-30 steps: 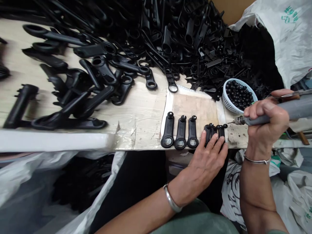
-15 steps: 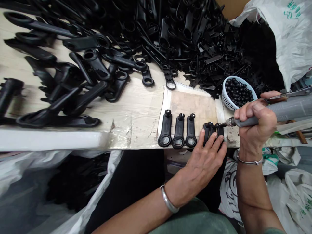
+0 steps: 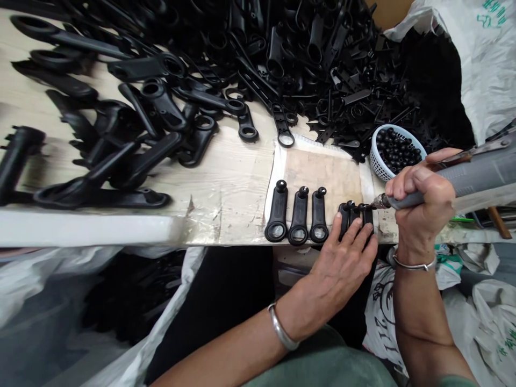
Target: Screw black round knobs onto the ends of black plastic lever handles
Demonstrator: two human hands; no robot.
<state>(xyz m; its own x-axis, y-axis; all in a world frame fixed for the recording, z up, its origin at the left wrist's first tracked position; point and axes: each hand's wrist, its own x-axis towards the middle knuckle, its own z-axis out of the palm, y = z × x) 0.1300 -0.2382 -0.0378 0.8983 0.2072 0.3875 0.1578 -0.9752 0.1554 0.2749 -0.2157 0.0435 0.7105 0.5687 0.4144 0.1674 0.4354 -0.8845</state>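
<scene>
My right hand is wrapped round a grey power driver and scissors. The driver's tip meets the knob end of the rightmost black crank handle at the table's front edge. My left hand lies with fingers spread over three handles side by side, pressing on their lower parts. To its left, three more crank handles lie in a row on the cloth pad, knobs away from me. Whether the driver's bit sits inside the knob is too small to tell.
A pale blue basket of black knobs stands behind my right hand. Black plastic parts are heaped at the back, with loose ones at left. White sacks are at right.
The whole view has shifted slightly, so the table and parts appear a little farther right. The driver's rear end appears tilted slightly higher. Both hands keep their hold.
</scene>
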